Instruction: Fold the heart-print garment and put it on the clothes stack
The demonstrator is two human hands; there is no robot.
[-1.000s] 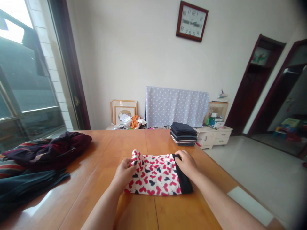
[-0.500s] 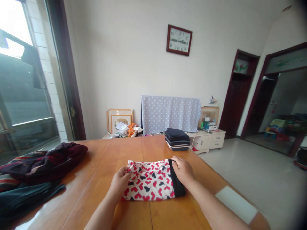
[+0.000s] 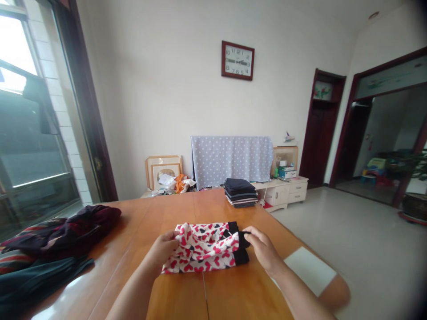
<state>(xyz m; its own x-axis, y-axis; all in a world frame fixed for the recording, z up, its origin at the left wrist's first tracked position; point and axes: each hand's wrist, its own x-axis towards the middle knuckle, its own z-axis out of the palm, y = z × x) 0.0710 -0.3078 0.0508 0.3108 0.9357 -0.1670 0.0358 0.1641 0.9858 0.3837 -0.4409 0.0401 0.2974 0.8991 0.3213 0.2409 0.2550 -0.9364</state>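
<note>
The left hand point(image 3: 162, 251) grips the heart-print cloth point(image 3: 203, 249), and the right hand point(image 3: 263, 251) pinches its black edge. The cloth lies bunched up on the wooden table point(image 3: 180, 298). Folded dark clothes point(image 3: 240, 193) sit at the table's far edge, and a messy clothes pile point(image 3: 60, 235) lies at its left side.

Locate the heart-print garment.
In the head view, the heart-print garment lies on the wooden table, held between the left hand and right hand, nearer than the folded dark stack.
</note>
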